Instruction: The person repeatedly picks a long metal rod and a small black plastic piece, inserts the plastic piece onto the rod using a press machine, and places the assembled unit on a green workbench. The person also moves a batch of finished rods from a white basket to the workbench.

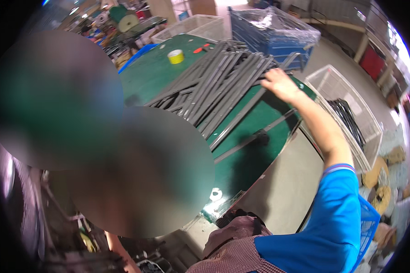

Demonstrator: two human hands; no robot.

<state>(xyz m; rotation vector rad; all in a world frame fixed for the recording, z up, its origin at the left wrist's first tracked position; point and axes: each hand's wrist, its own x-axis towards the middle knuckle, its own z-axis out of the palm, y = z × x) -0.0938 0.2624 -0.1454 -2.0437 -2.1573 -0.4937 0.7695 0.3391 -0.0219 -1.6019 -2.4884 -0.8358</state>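
My right hand (280, 85) reaches over the far right side of the green table, fingers closed on the end of a long grey bar (241, 116). That bar lies slanting along the right edge of a pile of similar long, narrow grey bars (225, 75), which look like metal strips. Nearer to me, a separate thin grey bar (246, 145) with a dark piece on it rests on the tabletop. My left hand is not visible; a large blurred patch covers the left and lower middle. A bare forearm (118, 255) runs up into that patch from the lower edge.
On the green table (161, 61) sit a yellow-and-white tape roll (175, 57) and small orange-red pieces (198, 50). A white crate (373, 132) holding dark strips stands beyond the right edge. Behind are a blue plastic-wrapped bin (271, 36) and another white crate (200, 27).
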